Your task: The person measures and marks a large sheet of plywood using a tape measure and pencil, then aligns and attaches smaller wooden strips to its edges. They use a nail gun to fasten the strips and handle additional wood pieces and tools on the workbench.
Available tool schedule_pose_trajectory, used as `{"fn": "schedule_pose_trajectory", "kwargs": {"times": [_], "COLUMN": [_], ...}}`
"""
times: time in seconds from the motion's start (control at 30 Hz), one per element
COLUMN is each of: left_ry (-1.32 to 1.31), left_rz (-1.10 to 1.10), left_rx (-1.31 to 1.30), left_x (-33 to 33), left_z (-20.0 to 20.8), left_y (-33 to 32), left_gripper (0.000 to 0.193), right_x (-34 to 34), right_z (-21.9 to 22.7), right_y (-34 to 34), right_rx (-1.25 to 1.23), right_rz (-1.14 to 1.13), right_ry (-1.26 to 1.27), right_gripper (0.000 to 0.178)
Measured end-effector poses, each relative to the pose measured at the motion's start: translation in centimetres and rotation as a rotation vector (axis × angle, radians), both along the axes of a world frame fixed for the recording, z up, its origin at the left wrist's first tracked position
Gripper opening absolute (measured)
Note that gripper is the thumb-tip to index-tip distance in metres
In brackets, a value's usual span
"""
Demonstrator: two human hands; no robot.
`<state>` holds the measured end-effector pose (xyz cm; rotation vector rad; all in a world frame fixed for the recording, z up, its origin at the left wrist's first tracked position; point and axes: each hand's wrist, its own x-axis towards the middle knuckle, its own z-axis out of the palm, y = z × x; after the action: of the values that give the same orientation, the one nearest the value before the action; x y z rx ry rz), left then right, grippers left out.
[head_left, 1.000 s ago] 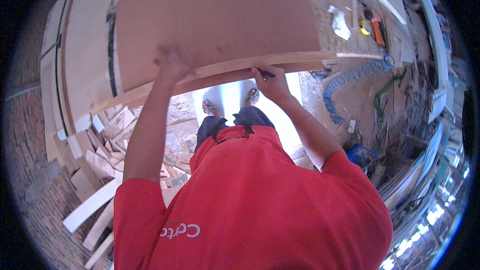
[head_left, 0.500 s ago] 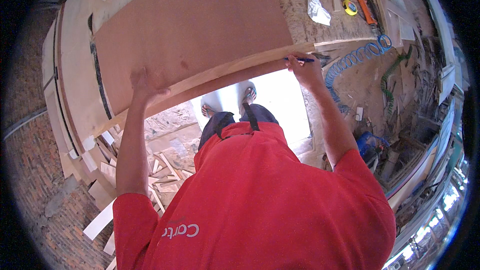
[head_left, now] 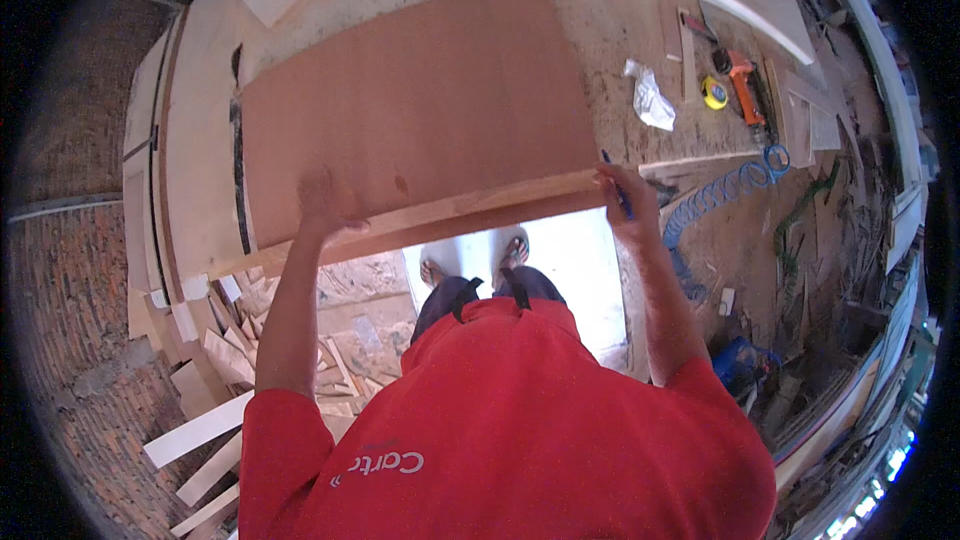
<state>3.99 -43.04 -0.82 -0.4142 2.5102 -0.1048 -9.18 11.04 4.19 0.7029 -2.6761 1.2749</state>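
Note:
A large reddish-brown plywood panel (head_left: 410, 110) with a pale wooden edge strip lies on the dusty workbench (head_left: 600, 0). My left hand (head_left: 325, 202) grips the panel's near edge at its left part. My right hand (head_left: 625, 202) holds the panel's near right corner, with a blue pen (head_left: 617, 188) between its fingers. Below the panel I see my red shirt and my feet in sandals on a white sheet (head_left: 580, 260).
On the bench at the right lie a crumpled white bag (head_left: 652, 100), a yellow tape measure (head_left: 713, 92), an orange tool (head_left: 745, 80) and a blue coiled hose (head_left: 720, 195). Offcuts of wood (head_left: 215, 360) litter the floor at the left. A brick wall (head_left: 70, 270) stands left.
The panel has moved away from me and lies lower and flatter over the bench. Both hands have slid apart along its near edge, the right one reaching the corner.

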Motion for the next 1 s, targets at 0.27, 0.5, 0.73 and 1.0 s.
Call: {"fn": "schedule_pose_trajectory", "kwargs": {"times": [0.27,0.5,0.73,1.0], "left_ry": [0.128,0.58,1.394,1.505], "left_rz": [0.064,0.311,0.617,0.418], "left_rx": [0.15,0.299,0.226,0.42], "left_x": [0.5,8.5,8.8,7.1], "left_z": [0.8,-1.5,6.0,5.4], "left_y": [0.8,1.7,10.0,13.2], "left_gripper": [0.133,0.128,0.033,0.007], "right_x": [0.5,0.3,0.2,3.3], "right_z": [-2.8,1.5,5.8,7.2], "right_y": [-1.7,-1.9,2.1,4.5], "right_rx": [0.469,0.384,0.293,0.05], "right_rz": [0.163,0.389,0.295,-0.065], "right_ry": [0.245,0.41,0.357,0.282], "right_gripper": [0.043,0.032,0.041,0.031]}}
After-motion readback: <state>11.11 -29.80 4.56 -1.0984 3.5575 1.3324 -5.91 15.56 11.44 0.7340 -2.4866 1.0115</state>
